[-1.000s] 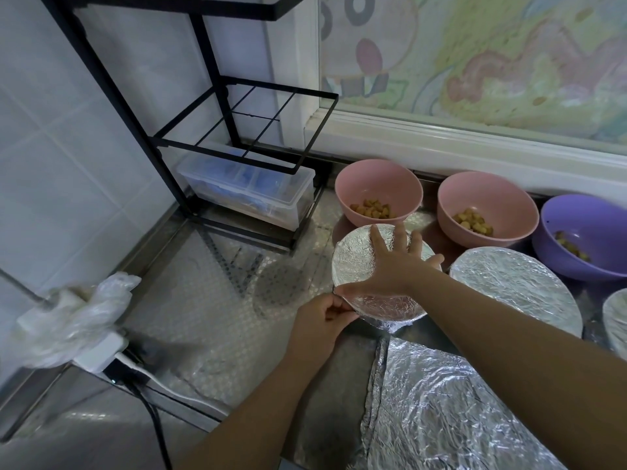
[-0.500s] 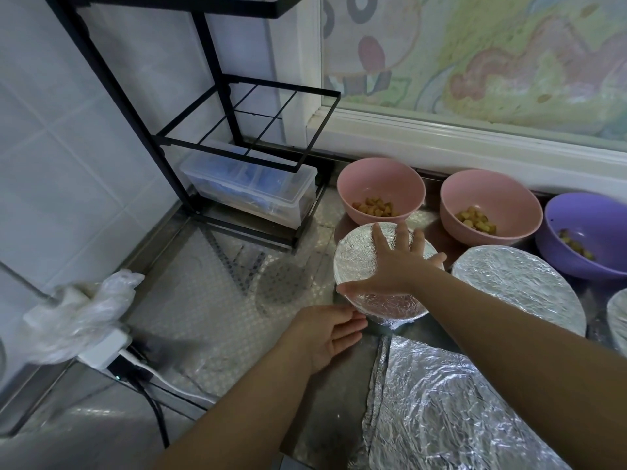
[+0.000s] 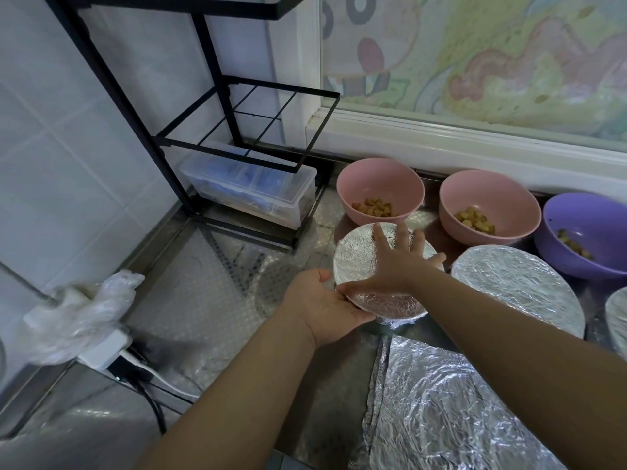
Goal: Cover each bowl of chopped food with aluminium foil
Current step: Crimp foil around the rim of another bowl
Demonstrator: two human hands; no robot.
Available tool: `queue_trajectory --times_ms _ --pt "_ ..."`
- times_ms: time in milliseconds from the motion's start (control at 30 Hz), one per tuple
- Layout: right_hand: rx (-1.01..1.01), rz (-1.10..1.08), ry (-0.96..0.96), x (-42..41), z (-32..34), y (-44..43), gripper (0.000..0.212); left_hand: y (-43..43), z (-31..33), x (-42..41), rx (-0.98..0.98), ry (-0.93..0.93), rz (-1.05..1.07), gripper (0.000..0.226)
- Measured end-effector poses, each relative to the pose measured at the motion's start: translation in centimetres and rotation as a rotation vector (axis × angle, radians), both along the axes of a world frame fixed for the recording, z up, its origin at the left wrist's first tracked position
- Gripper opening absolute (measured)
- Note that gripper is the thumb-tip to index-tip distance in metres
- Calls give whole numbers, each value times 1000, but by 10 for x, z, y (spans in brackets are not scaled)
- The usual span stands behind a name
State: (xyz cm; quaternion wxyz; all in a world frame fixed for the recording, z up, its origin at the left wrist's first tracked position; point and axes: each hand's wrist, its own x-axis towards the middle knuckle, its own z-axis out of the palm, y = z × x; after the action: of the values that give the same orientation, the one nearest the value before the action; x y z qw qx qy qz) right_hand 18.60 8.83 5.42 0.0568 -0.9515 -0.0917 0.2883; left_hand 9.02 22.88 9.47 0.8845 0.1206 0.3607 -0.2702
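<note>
The left hand (image 3: pixel 322 307) had closed the small gap it kept half a second earlier and lay against the near-left wall of the foil-covered bowl (image 3: pixel 356 256). Its palm was turned up, its thumb was by the rim, and its fingers were fairly straight and partly hidden under the bowl (pressing rather than pinching, as far as could be seen). The right hand (image 3: pixel 397 266) stayed flat on the foil top, fingers spread wide, gripping nothing. The bowl stood on the steel counter (image 3: pixel 203 300), just in front of the first pink bowl (image 3: pixel 373 178). The second pink bowl (image 3: pixel 492 191) and the purple bowl (image 3: pixel 597 218), both uncovered too, lay farther back and right, nearer the right hand. The loose foil sheet (image 3: pixel 441 412) lay nearest the person.
</note>
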Motion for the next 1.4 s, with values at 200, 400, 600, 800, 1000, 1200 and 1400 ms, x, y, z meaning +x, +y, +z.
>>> queue_trajectory --times_ms 200,400,600,800,1000,1200,1400 --pt "-1 0 8 0 0 0 156 -4 7 0 117 -59 -58 53" --pt "-3 9 -17 0 -3 -1 155 6 4 4 185 -36 -137 64" --pt "-42 21 -36 -1 -10 0 150 16 6 11 190 -119 -271 70" --pt "-39 7 -41 -2 -13 0 152 21 5 12 268 -70 -276 69" --pt "12 -26 -39 -6 -9 0 150 21 -12 18 405 -73 -182 73" --pt "57 -120 -47 -8 5 -2 142 -16 -44 20 857 -255 11 43" --pt "111 -177 -56 -8 9 -3 131 -44 -84 33 981 -169 242 47"
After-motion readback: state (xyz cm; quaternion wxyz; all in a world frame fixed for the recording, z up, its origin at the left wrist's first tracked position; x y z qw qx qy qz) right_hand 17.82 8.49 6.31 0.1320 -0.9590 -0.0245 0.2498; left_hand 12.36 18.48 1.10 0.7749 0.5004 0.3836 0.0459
